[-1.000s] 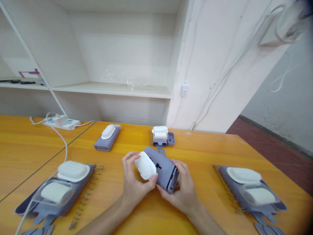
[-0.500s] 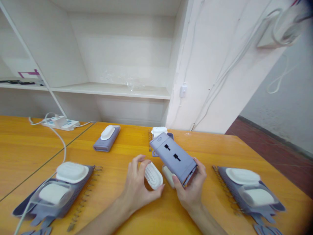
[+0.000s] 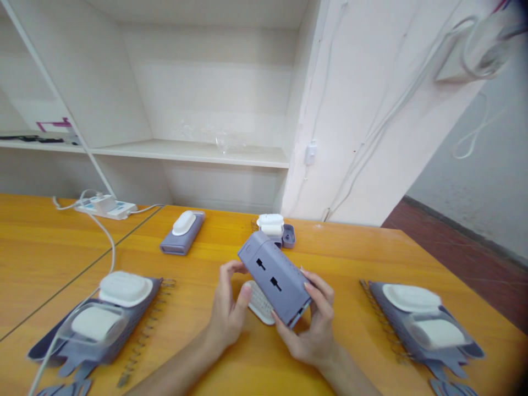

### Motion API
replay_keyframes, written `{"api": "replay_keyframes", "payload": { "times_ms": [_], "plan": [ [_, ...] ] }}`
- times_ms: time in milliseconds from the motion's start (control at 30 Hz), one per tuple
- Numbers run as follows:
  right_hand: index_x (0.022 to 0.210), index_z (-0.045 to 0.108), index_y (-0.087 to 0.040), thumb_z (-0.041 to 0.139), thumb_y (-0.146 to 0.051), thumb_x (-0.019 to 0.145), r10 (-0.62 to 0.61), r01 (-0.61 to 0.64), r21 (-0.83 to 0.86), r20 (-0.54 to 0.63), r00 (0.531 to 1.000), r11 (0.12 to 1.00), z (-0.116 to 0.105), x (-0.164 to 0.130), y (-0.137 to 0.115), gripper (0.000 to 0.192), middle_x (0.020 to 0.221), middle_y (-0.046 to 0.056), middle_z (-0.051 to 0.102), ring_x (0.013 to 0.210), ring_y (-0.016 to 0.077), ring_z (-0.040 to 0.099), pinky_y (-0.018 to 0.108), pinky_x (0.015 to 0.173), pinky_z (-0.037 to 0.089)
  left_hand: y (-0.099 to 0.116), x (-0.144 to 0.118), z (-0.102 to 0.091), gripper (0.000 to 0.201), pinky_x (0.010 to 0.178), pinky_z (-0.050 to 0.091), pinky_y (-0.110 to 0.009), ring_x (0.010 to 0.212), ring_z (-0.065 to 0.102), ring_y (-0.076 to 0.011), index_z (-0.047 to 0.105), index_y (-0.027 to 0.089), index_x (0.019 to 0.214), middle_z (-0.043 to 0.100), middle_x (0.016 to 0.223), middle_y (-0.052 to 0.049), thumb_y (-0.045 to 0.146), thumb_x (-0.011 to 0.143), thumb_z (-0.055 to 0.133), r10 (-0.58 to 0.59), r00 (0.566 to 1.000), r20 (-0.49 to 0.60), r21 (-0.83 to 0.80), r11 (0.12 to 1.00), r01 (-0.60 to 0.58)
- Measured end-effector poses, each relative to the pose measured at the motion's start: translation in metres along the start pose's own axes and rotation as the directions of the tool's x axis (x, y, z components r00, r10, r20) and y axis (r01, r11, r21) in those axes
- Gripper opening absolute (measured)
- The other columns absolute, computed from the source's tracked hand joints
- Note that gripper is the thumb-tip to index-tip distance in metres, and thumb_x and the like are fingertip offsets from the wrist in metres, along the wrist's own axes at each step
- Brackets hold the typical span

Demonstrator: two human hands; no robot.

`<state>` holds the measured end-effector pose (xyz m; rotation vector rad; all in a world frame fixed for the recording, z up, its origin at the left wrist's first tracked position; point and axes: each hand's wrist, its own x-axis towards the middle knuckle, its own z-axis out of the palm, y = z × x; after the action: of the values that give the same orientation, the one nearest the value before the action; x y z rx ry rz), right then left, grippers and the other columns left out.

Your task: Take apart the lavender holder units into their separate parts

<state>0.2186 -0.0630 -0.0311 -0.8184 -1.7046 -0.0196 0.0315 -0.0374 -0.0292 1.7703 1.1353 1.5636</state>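
Observation:
My right hand [image 3: 311,316] grips a grey-purple plastic box [image 3: 284,269] by its near end, thumb below and fingers on top. The box is tilted, with two black keyhole-like slots facing up. Partly under it is a white oval piece with a bristled or studded face [image 3: 259,303]. My left hand [image 3: 229,305] is at the box's far left end, thumb and fingers apart, thumb tip beside the white oval piece. Whether its fingertips touch the box is hidden.
Purple holders with white oval pieces and spiral wires lie left [image 3: 99,324] and right [image 3: 424,313]. Another purple box with a white oval [image 3: 181,234] and a small purple-white group [image 3: 272,228] sit farther back. A power strip [image 3: 107,208] trails a white cable [image 3: 112,247].
My left hand has loosened from the white oval piece, which is now lower and partly under the box. My right hand has brought the box left and down.

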Motion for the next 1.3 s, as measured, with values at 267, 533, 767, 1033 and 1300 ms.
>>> {"api": "replay_keyframes", "payload": {
  "times_ms": [267,533,767,1033,1300],
  "plan": [
    [0.141,0.020,-0.021,0.062,-0.007,0.068,-0.090,0.090,-0.002,0.084,0.992,0.996,-0.004,0.002,-0.003,0.085,0.138,0.018,0.031,0.127,0.0341,0.038,0.059,0.096,0.041,0.005,0.016,0.004,0.052,0.094,0.042,-0.036,0.111,0.053,-0.0227,0.036,0.020,0.130,0.055,0.119,-0.011,0.042,0.086,0.055,-0.274,0.961,-0.043,-0.318,0.915,0.247],
    [0.147,0.005,-0.018,0.049,-0.022,0.084,0.102,-0.103,0.039,0.009,0.995,0.994,-0.001,-0.010,0.002,0.077,0.151,0.019,0.015,0.139,0.0343,0.021,0.062,0.104,0.028,0.011,0.007,-0.007,0.059,0.086,0.047,-0.036,0.104,0.057,-0.0260,0.037,0.019,0.132,0.055,0.118,-0.011,0.042,0.082,0.058,-0.139,0.989,0.051,-0.169,0.975,0.145],
    [0.148,0.006,-0.018,0.040,-0.023,0.094,0.446,-0.401,0.264,-0.136,0.885,0.877,0.010,0.003,-0.016,0.064,0.139,0.020,0.043,0.120,0.0237,0.052,0.041,0.088,0.053,0.006,0.001,-0.008,0.048,0.067,0.048,-0.030,0.077,0.057,-0.0194,0.039,0.022,0.112,0.057,0.091,-0.004,0.037,0.075,0.064,-0.035,0.977,0.213,-0.152,0.986,0.068],
    [0.146,0.020,-0.018,0.057,-0.028,0.086,0.443,-0.429,0.214,-0.018,0.897,0.878,0.021,-0.010,-0.025,0.071,0.127,0.016,0.056,0.109,0.0251,0.061,0.037,0.084,0.056,0.030,0.004,-0.002,0.061,0.087,0.047,-0.040,0.097,0.059,-0.0273,0.043,0.020,0.127,0.059,0.112,-0.011,0.030,0.071,0.068,0.043,0.855,0.517,-0.210,0.974,0.078],
    [0.142,0.032,-0.017,0.038,-0.026,0.093,0.231,-0.227,-0.046,0.161,0.959,0.973,0.013,-0.007,-0.023,0.050,0.136,0.012,0.049,0.127,0.0260,0.045,0.043,0.097,0.047,0.014,0.001,-0.002,0.050,0.092,0.046,-0.040,0.106,0.058,-0.0284,0.051,0.017,0.122,0.062,0.115,-0.012,0.035,0.078,0.064,-0.112,0.957,0.268,-0.272,0.944,0.186]
  ]
}}
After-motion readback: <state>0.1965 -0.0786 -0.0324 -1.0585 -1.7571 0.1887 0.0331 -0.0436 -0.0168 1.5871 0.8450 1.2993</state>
